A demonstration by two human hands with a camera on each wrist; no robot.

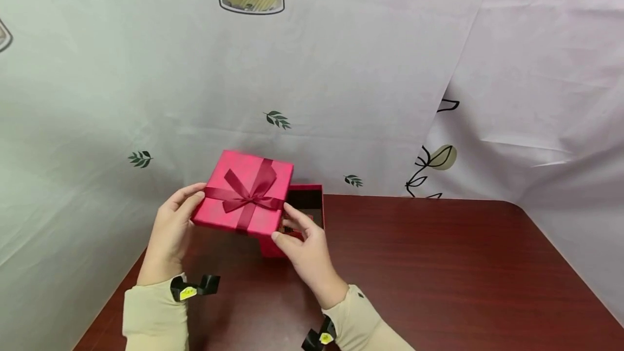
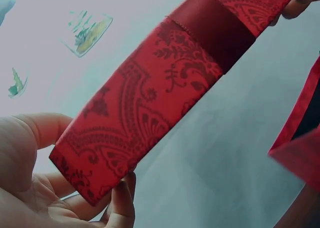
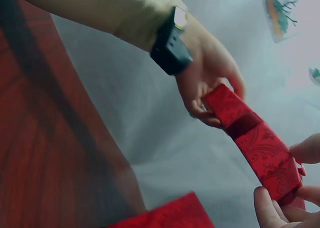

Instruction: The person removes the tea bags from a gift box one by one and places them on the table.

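Note:
A red gift box lid with a dark red ribbon bow is held tilted in the air. My left hand pinches its left edge, thumb on top and fingers beneath. At the opposite edge my right hand grips the lid between thumb and fingers, as the right wrist view also shows. Behind and below the lid stands the open red box, partly covered by it. Something small shows inside the box, too hidden to identify. A floral pattern runs along the side of the lid in the left wrist view.
The box stands on a dark red-brown wooden table. A pale cloth printed with leaves and plant jars hangs behind the table and along its sides. Each wrist wears a black strap.

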